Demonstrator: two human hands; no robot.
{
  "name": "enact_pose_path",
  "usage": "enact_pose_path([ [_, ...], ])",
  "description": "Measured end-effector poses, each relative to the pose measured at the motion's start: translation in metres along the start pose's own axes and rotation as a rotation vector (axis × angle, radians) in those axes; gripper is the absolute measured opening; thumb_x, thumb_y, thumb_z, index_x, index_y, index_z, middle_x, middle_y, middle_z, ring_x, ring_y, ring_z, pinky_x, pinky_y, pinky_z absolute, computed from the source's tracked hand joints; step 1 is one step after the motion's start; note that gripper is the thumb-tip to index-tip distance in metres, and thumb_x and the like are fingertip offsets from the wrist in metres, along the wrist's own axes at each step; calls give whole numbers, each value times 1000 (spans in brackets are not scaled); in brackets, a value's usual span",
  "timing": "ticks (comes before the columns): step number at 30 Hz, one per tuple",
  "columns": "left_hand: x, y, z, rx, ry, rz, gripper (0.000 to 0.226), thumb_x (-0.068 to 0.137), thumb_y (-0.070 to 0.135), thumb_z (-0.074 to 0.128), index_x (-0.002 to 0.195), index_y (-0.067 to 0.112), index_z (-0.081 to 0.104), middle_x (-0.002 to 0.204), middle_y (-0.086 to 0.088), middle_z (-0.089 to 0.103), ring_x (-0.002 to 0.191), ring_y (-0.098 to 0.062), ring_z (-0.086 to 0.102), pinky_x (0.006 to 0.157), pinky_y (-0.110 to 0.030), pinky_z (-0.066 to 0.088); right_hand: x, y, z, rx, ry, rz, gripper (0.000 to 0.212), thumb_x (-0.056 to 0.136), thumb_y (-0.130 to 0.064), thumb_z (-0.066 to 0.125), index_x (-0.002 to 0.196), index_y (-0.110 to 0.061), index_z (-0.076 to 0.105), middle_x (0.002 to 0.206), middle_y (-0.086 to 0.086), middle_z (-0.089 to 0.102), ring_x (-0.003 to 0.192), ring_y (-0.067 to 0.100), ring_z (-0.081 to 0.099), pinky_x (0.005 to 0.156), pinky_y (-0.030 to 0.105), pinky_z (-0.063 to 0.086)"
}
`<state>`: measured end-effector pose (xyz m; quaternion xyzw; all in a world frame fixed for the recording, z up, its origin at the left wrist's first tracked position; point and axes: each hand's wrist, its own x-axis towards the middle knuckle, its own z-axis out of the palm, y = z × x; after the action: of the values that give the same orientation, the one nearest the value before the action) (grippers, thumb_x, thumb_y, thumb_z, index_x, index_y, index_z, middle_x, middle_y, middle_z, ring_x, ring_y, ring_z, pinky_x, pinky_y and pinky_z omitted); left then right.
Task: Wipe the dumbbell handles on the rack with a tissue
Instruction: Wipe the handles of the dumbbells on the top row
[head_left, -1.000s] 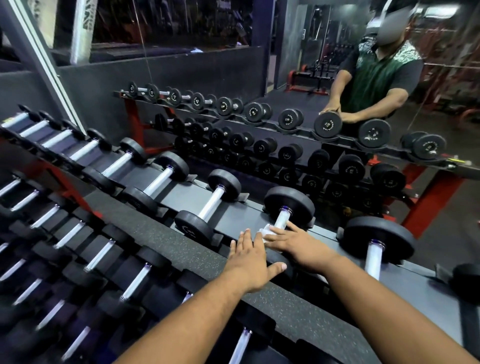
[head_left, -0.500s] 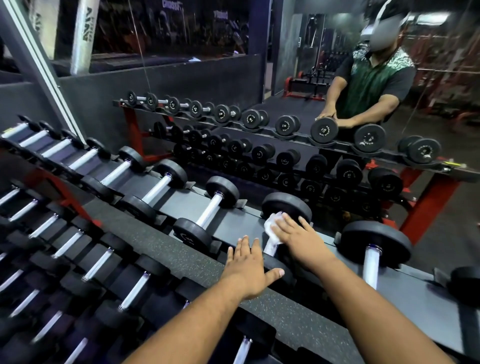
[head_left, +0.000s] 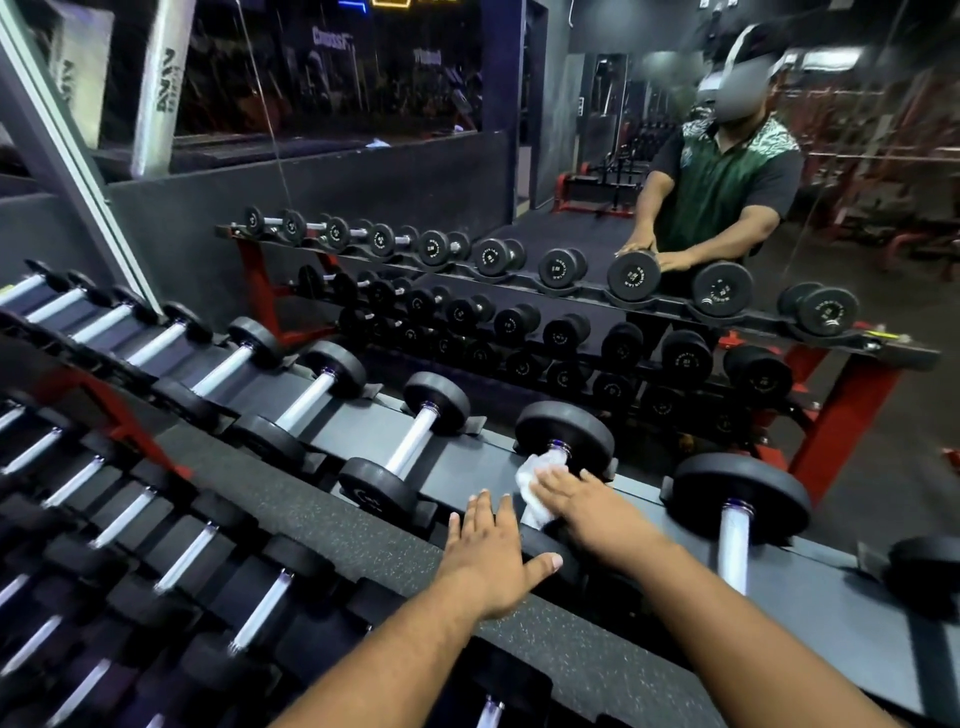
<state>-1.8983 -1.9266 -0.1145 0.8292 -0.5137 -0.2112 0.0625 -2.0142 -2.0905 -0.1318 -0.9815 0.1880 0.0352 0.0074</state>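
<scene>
A black-headed dumbbell (head_left: 566, 434) with a pale metal handle lies on the top shelf of the rack (head_left: 467, 467). A white tissue (head_left: 532, 486) is wrapped over its handle. My right hand (head_left: 592, 506) holds the tissue against the handle, fingers draped over it just below the far head. My left hand (head_left: 491, 553) lies flat, fingers straight and thumb out, on the dumbbell's near head at the shelf's speckled front edge. The handle under the tissue and my right hand is hidden.
More dumbbells line the top shelf to the left (head_left: 415, 441) and one lies to the right (head_left: 737, 519). Lower tiers of dumbbells (head_left: 187, 561) fill the bottom left. A wall mirror (head_left: 571, 291) behind the rack reflects the rack and a person.
My right hand slid up the handle with the tissue toward the far head, then came a little back down. My left hand stayed flat on the near head.
</scene>
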Motion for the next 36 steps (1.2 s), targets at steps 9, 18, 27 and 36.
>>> enact_pose_path([
  [9, -1, 2, 0, 5, 15, -3, 104, 93, 76, 37, 160, 14, -11, 167, -15, -15, 154, -27, -16, 126, -48, -6, 31, -11, -10, -172, -30, -80, 46, 100, -19, 37, 145, -23, 48, 150, -1, 46, 146, 15, 32, 121, 49, 4],
  [18, 3, -1, 5, -22, 46, 6, 105, 90, 77, 40, 161, 14, -7, 168, -15, -11, 155, -27, -14, 125, -47, -6, 2, 16, -11, -85, -51, -394, 56, 94, -10, 44, 148, -24, 46, 158, -9, 37, 150, 9, 24, 122, 46, 7],
  [27, 3, -1, 5, -26, 26, 12, 104, 92, 76, 40, 161, 15, -8, 168, -14, -14, 154, -27, -17, 125, -48, -6, -3, -3, 18, 246, 14, 111, 62, 96, -26, 38, 156, -30, 26, 166, -6, 13, 151, 23, 21, 114, 44, 36],
  [36, 2, 0, 2, -23, 25, 5, 103, 92, 75, 41, 161, 14, -6, 168, -14, -13, 155, -27, -16, 125, -47, -6, 25, -28, 17, 810, 397, 629, 41, 91, -30, 67, 131, -21, 61, 134, 7, 63, 112, 27, 63, 83, 30, 47],
])
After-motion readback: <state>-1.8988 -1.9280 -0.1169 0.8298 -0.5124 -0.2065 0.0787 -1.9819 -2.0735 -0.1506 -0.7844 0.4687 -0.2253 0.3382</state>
